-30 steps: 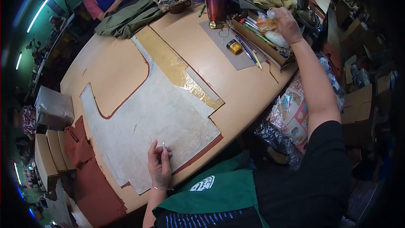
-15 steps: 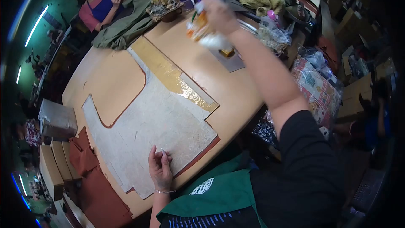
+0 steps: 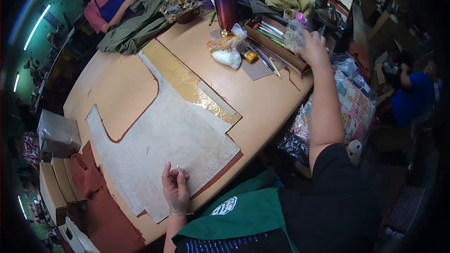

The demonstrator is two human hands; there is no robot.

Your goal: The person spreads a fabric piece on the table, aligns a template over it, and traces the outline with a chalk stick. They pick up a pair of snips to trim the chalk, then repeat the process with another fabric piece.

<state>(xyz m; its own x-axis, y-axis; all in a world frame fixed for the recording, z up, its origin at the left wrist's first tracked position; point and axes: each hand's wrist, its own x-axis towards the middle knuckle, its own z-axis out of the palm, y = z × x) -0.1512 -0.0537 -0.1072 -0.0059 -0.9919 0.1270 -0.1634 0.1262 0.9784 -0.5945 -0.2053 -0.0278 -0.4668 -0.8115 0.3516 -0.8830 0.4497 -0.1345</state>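
Clock directions are read from the bag, 12 at the far side. The clear plastic bag (image 3: 293, 36) sits at the far side of the long cardboard box (image 3: 277, 49), among its contents. Right hand (image 3: 311, 47) is at it from 4 o'clock, fingers bent and part closed; cannot tell whether they grip the film or only press on it. Judgement: pinch a gathered fold rather than one slick layer, and draw straight up, so the pens (image 3: 268, 30) at 9 o'clock in the box are not dragged along. The pink cap (image 3: 300, 17) lies just beside at 12; keep the knuckles off it. The knotted bag (image 3: 228, 58) with white contents rests at 8 on the tabletop (image 3: 117, 84), beside the yellow box (image 3: 249, 55); pencils (image 3: 268, 61) lie between 7 and 8, so a low sweep that way risks rolling them. Further out, at 7, left hand (image 3: 176, 189) has thumb and fingers nearly closed about a small white stick (image 3: 178, 167), above the grey sheet (image 3: 173, 126). Judgement: keeping that hand quiet should avoid shifting the sheet over the red-brown cloth (image 3: 219, 174) edging it.
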